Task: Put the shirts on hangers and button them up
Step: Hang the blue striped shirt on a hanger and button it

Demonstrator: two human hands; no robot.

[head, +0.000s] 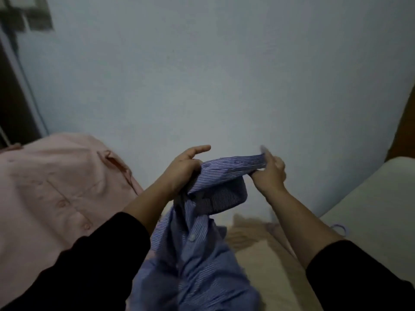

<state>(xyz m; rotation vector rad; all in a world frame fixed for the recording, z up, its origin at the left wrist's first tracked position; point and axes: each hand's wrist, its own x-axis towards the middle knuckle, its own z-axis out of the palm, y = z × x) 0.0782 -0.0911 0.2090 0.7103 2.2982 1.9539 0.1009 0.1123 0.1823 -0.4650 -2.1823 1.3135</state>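
A blue striped shirt point(202, 254) hangs in front of me, its collar band stretched level between both hands. My left hand point(184, 169) grips the left end of the collar, forefinger pointing out. My right hand point(269, 171) pinches the right end, fingers closed on the cloth. The shirt's body drops down with a white button showing on its placket. A pink shirt point(56, 198), buttoned, lies spread at the left. Part of a pale purple hanger point(340, 227) shows past my right forearm.
A beige bed surface point(265, 254) lies below the shirts. A white cushion or mattress edge point(370, 209) sits at the right. The pale blue wall point(202, 75) fills the background, with a dark door frame point(13, 97) at the far left.
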